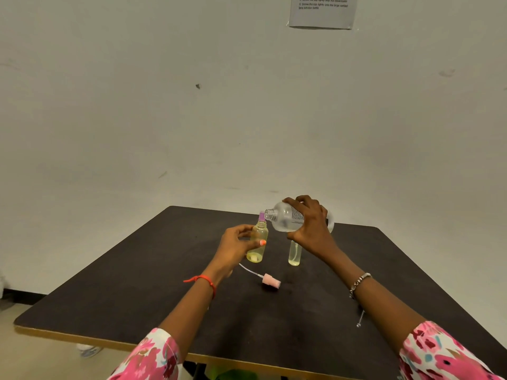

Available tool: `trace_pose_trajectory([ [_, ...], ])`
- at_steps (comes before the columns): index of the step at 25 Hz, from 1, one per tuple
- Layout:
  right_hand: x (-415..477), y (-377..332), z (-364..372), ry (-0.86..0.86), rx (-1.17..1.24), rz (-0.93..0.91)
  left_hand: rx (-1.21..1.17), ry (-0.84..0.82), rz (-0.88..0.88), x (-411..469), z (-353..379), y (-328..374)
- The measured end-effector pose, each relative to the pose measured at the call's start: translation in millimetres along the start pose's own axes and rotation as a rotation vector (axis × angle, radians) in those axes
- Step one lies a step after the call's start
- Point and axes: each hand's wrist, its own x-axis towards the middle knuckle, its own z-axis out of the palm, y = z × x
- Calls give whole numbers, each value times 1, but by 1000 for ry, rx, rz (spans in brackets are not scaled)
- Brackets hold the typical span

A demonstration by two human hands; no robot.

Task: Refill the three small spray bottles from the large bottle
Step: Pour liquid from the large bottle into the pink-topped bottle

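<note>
R hand (310, 226) grips the big bottle (285, 218) round its body, fingers over the top and thumb underneath, holding it up off the table (137, 283). It's tipped approx. level, open mouth pointing left, uncapped, just above and right of the small bottle (256, 255)'s neck; can't tell if they touch. No stream visible, and liquid level inside can't be read. L hand (236, 248) wraps the small bottle from the left, thumb across the front, keeping it upright on the table near the middle. The small bottle is yellowish w/ a little liquid at the bottom. A purple cap (262, 216) shows just behind its neck; what it sits on is hidden. A slim bottle (295, 255) stands upright just to the right, under the R hand, top hidden, also low on liquid. A pink spray head (271, 280) w/ its tube lies flat on the table in front of both bottles, nearer the person. A paper (322, 10) hangs on the wall above.
</note>
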Motion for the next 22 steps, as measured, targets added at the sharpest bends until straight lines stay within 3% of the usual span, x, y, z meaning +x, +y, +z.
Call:
trace_pose_trajectory([
  [22, 3, -1, -18, 32, -59, -77, 60, -23, 30, 0, 5, 12],
])
